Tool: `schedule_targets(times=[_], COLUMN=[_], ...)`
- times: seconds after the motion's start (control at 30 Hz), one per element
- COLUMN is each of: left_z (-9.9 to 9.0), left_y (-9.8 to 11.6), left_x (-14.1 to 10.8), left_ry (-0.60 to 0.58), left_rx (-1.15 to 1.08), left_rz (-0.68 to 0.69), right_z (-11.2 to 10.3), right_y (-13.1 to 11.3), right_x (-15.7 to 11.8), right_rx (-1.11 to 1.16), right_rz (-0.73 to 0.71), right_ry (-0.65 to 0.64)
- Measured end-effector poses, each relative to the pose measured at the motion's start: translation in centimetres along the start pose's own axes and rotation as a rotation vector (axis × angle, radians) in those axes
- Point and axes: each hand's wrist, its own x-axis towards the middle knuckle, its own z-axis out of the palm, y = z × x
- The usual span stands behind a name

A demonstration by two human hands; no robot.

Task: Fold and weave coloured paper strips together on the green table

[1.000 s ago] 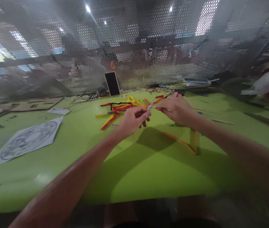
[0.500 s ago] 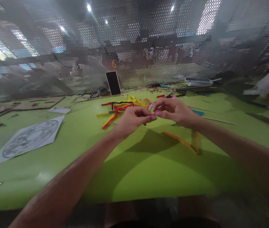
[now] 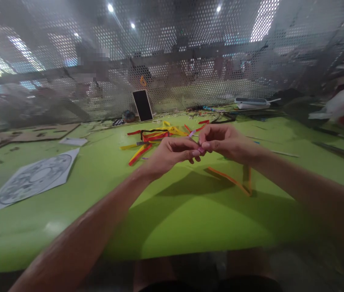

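Above the middle of the green table (image 3: 190, 227), my left hand (image 3: 173, 156) pinches a small purple strip (image 3: 201, 150) between thumb and fingers. My right hand (image 3: 225, 142) meets it from the right, its thumb and fingertips closed on the same strip. One end of the strip sticks up between the hands. Red, yellow and black strips (image 3: 156, 136) lie in a loose pile behind my left hand. A bent orange strip (image 3: 231, 179) rests on the table in front of my right hand.
Paper with a printed round pattern (image 3: 38, 176) lies at the left, near cut cardboard pieces (image 3: 44, 133). A dark-screened tablet (image 3: 143, 105) leans by the perforated metal screen (image 3: 172, 81). A white tray (image 3: 252, 104) sits at the back right, with a plastic bag (image 3: 342, 103) beyond.
My right hand's fingertips have closed in on the purple strip, which now shows less between the hands. The view has shifted slightly.
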Motion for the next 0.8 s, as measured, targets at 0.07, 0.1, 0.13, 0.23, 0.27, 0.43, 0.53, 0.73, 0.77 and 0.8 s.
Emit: schedule_targets(times=[0.07,0.1,0.13,0.23,0.27,0.43,0.53,0.73,0.77,0.8], left_z=[0.07,0.10,0.14,0.21,0.22,0.14,0.14,0.30,0.30,0.29], left_y=[0.15,0.23,0.31,0.43,0.41,0.05,0.01,0.57,0.64,0.69], left_x=[-0.03,-0.05,-0.06,-0.11,-0.12,-0.07,0.05,0.27,0.29,0.32], left_ry=[-0.012,-0.016,-0.018,-0.012,-0.006,0.020,0.017,0.061,0.072,0.081], left_rx=[0.019,0.022,0.023,0.016,0.017,0.049,0.054,0.070,0.077,0.085], left_rz=[-0.001,-0.001,0.000,-0.003,-0.009,-0.058,-0.066,-0.103,-0.110,-0.116], right_z=[-0.01,-0.01,-0.02,0.00,0.02,0.07,0.03,0.00,0.00,0.00], right_y=[-0.01,-0.02,-0.05,-0.31,-0.44,-0.86,-0.65,-0.11,-0.12,-0.15], right_x=[0.01,0.03,0.05,0.11,0.12,0.19,0.21,0.16,0.15,0.13], right_rx=[0.015,0.018,0.016,-0.034,-0.064,-0.123,-0.078,-0.023,-0.025,-0.030], right_rz=[-0.002,-0.003,-0.006,-0.019,-0.019,0.006,0.033,0.051,0.054,0.058], right_ry=[-0.007,-0.006,-0.004,0.018,0.028,0.046,0.041,0.066,0.072,0.074])
